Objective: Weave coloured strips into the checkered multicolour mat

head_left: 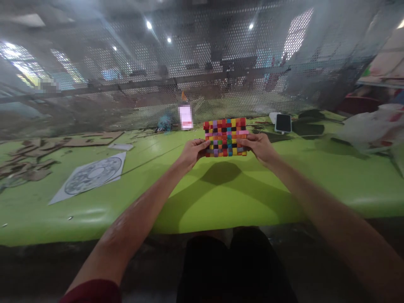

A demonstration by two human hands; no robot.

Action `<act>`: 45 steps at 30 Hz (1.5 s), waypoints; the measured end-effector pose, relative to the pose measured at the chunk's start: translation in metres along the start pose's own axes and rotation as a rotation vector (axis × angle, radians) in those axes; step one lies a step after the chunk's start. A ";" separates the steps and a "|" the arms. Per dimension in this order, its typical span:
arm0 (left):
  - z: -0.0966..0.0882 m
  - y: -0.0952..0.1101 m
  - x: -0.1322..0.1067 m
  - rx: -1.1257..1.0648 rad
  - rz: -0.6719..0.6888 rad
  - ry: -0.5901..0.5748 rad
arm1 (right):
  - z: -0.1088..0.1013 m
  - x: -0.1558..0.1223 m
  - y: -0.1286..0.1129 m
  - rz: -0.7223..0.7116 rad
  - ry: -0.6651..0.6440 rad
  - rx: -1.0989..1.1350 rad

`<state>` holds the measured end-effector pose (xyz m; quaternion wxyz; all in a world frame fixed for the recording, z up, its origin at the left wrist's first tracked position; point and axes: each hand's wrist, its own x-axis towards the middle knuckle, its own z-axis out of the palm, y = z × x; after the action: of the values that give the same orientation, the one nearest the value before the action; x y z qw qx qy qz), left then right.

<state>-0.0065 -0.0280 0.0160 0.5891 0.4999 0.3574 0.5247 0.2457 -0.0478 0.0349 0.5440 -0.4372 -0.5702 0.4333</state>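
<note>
In the head view, a small woven panel [224, 137] is held above the near-middle of a desk [195, 210], roughly rectangular and made of flat, glossy strips crossing over and under in a checkered pattern of red, yellow, black, purple, blue, orange and pink, with a slightly stepped edge along the top. The desk has a smooth, bright green covering that shines at its rounded front edge and takes the soft shadow cast beneath the panel. To the left lie ragged, flat brown pieces [91, 139] resembling cardboard, and a white paper sheet [94, 174] printed with a ring-shaped, patterned design. To the right rest a dark-screened phone [283, 123] with a pale border and a crumpled, translucent plastic bag [369, 126]. Along the back runs a grey mesh [189, 59] full of small holes, and a fuzzy blue clump [164, 123] sits before it, too blurred to identify. The left hand [192, 153] closes its grip on the panel's left edge, thumb laid flat across the front; the right hand [261, 148] pinches the right edge likewise, thumb in front. Both grips are narrowed to the panel's thin edge, with most fingers hidden behind it.
</note>
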 end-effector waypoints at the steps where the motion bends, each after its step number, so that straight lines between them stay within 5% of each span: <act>1: 0.000 0.000 0.000 0.011 0.015 0.002 | 0.000 0.000 0.001 -0.013 -0.002 0.003; 13: 0.007 -0.005 -0.004 0.059 0.098 0.089 | 0.011 -0.004 0.003 -0.156 0.008 -0.059; 30: -0.002 0.010 -0.002 0.003 -0.064 -0.097 | -0.011 0.009 0.012 -0.030 -0.037 0.059; 45: -0.013 0.012 -0.001 -0.003 -0.116 -0.235 | -0.009 0.005 0.002 0.009 -0.044 0.117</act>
<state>-0.0221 -0.0265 0.0246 0.6569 0.5357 0.3134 0.4281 0.2551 -0.0424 0.0349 0.5539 -0.3976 -0.5539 0.4778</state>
